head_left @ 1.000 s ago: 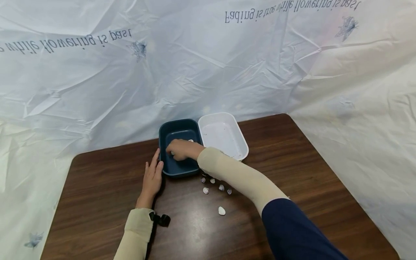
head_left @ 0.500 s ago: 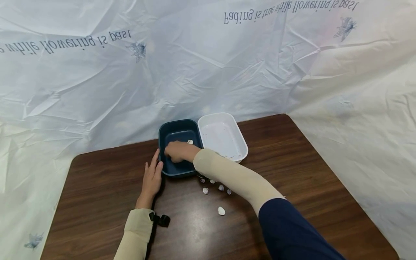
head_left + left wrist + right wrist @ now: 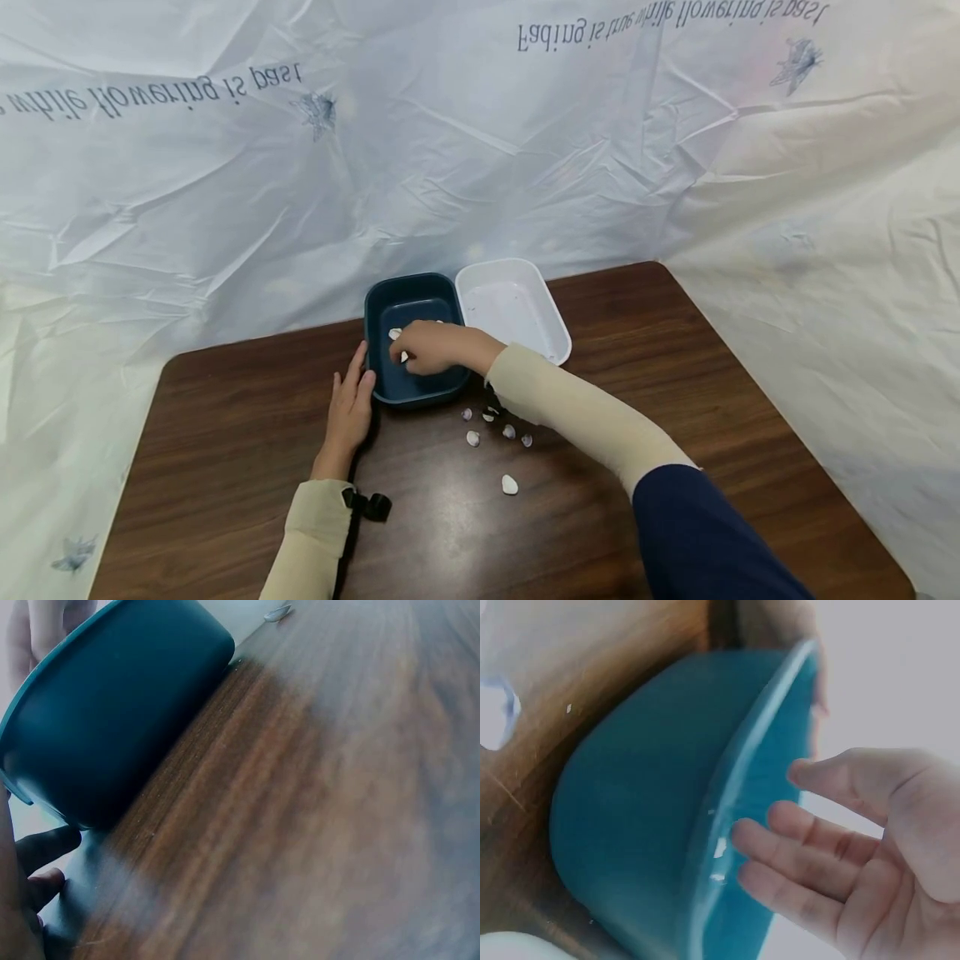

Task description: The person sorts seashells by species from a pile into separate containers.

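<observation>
My right hand (image 3: 427,346) hangs over the dark teal tub (image 3: 408,392). In the right wrist view its fingers (image 3: 802,855) are loosely bent with the thumb apart, and nothing sits between them. Inside the tub, a white shell (image 3: 395,333) lies left of this hand; another pale shell (image 3: 404,357) shows right at its fingertips. A third is mostly covered by the hand. My left hand (image 3: 348,417) rests its extended fingers against the tub's left side, as the left wrist view also shows near the rim.
A white tray (image 3: 517,312) stands against the tub's right side. Several small shells (image 3: 472,438) lie on the brown wooden table (image 3: 712,400) in front, with a larger white one (image 3: 509,485) nearer me. A white printed sheet (image 3: 420,183) hangs behind the table's back edge.
The right hand has drawn back rightward in the tub and its fingers have loosened, leaving a white shell in sight at the left. The left hand has stayed in place.
</observation>
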The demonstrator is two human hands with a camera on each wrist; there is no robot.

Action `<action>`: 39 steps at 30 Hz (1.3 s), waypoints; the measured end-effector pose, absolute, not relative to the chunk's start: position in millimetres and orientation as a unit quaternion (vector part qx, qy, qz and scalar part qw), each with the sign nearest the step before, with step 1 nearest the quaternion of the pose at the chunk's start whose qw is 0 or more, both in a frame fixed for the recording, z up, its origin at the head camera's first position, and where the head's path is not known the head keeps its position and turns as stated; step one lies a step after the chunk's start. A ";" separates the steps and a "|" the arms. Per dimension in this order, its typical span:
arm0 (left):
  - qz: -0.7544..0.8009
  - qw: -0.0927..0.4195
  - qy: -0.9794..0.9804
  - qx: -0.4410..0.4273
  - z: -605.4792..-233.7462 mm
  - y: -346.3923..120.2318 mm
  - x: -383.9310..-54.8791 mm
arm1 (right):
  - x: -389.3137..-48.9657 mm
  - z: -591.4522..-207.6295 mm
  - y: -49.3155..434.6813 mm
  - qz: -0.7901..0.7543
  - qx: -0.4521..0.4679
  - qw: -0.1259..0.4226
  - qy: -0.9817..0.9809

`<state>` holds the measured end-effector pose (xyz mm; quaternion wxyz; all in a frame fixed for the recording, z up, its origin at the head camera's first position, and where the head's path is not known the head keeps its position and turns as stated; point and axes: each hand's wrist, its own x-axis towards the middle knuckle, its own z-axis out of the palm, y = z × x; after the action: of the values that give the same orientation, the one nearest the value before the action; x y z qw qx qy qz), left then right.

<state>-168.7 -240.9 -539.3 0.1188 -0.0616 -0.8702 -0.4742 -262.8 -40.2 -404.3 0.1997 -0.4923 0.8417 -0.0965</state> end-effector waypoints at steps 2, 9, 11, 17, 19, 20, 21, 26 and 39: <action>-0.472 0.124 -0.871 -0.060 -539.6 -240.1 -168.6 | -253.9 -400.1 -28.6 -0.106 -0.507 0.181 0.836; -0.464 0.120 -0.876 -0.046 -540.8 -237.9 -165.2 | -203.8 -395.6 15.7 -0.136 -0.560 0.148 0.804; -0.462 0.117 -0.878 -0.041 -541.3 -238.2 -164.1 | -189.7 -397.2 25.9 -0.139 -0.564 0.161 0.798; -0.460 0.110 -0.880 -0.039 -542.8 -238.3 -164.8 | -166.9 -409.0 49.7 -0.129 -0.549 0.181 0.806; -0.462 0.111 -0.879 -0.042 -543.1 -237.8 -165.4 | -162.8 -415.0 55.9 -0.121 -0.553 0.184 0.804; -0.462 0.111 -0.879 -0.042 -543.5 -237.5 -165.5 | -160.8 -418.3 58.7 -0.120 -0.554 0.190 0.801; -0.462 0.112 -0.879 -0.043 -543.9 -237.2 -165.6 | -158.7 -421.6 61.3 -0.119 -0.556 0.197 0.799; -0.460 0.115 -0.880 -0.035 -545.2 -236.3 -165.1 | -147.0 -436.7 74.1 -0.102 -0.551 0.228 0.796; -0.455 0.118 -0.882 -0.039 -539.2 -235.2 -168.1 | -124.7 -452.8 97.0 -0.069 -0.577 0.198 0.789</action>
<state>-168.1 -235.2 -539.2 0.1178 -0.0387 -0.8820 -0.4546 -124.7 97.0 -452.8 0.1975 -0.5771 0.7894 -0.0692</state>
